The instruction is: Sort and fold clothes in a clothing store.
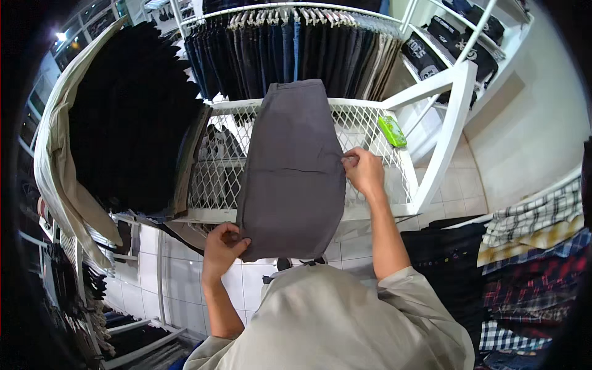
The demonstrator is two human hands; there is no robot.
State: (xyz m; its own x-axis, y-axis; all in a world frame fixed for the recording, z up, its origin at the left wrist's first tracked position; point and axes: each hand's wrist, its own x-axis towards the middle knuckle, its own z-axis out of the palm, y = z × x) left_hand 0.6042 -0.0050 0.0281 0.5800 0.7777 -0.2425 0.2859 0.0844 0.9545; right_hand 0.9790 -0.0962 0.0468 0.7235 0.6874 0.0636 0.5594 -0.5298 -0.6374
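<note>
Dark grey trousers (296,138), folded lengthwise, lie across a white wire-mesh rack (217,185), with the waistband at the far end. The near end hangs over the rack's front edge towards my body. My left hand (224,249) pinches the near left corner of the cloth between thumb and fingers. Halfway up the right edge, my right hand (363,169) grips the fabric with its fingertips. A crosswise crease runs over the middle of the trousers. To the right, on the mesh, rests a bright green packet (391,131).
A tall stack of black garments (129,125) stands on the left, with beige trousers (55,152) draped over it. Behind the rack hangs a row of trousers (296,55). Checked shirts (532,231) hang at right. A white slanted frame (453,129) bounds the rack's right end.
</note>
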